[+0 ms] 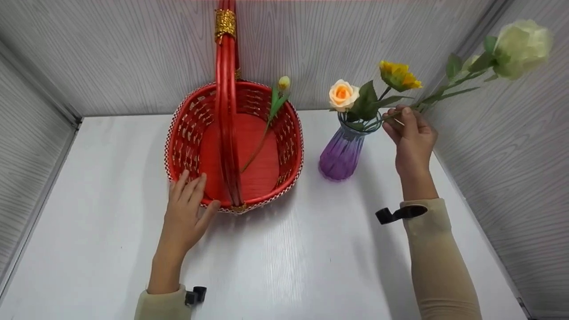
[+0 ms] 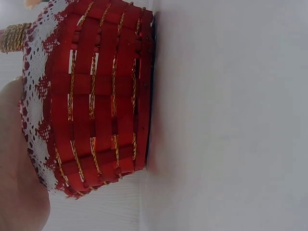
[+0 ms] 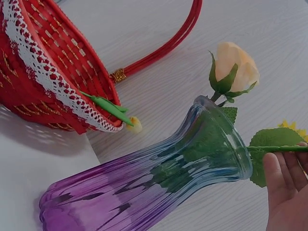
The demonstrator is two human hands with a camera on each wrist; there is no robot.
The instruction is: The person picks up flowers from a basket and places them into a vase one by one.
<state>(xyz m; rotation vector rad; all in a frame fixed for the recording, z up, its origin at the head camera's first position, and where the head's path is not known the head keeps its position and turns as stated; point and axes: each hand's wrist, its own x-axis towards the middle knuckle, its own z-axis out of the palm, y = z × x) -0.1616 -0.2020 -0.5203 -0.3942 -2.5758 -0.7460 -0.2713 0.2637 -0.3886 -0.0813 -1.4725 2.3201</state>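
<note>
My right hand (image 1: 413, 140) pinches the green stem of a white artificial flower (image 1: 522, 51), whose bloom leans to the upper right. The stem's lower end meets the mouth of a ribbed glass vase (image 1: 340, 155), purple below and bluish above; how deep it goes I cannot tell. A peach rose (image 1: 343, 95) and a yellow flower (image 1: 400, 75) stand in that vase. My left hand (image 1: 186, 213) rests on the front-left rim of a red woven basket (image 2: 101, 86), fingers fairly straight over the edge. Inside the basket leans a yellowish tulip (image 3: 134, 126), its head past the back-right rim.
The basket's tall red handle (image 1: 226, 111), bound with gold cord, arches over its middle. White lace (image 2: 36, 96) trims the rim. Basket and vase stand side by side on a white table (image 1: 284, 266), with grey wood-grain panels (image 1: 133, 53) behind and at both sides.
</note>
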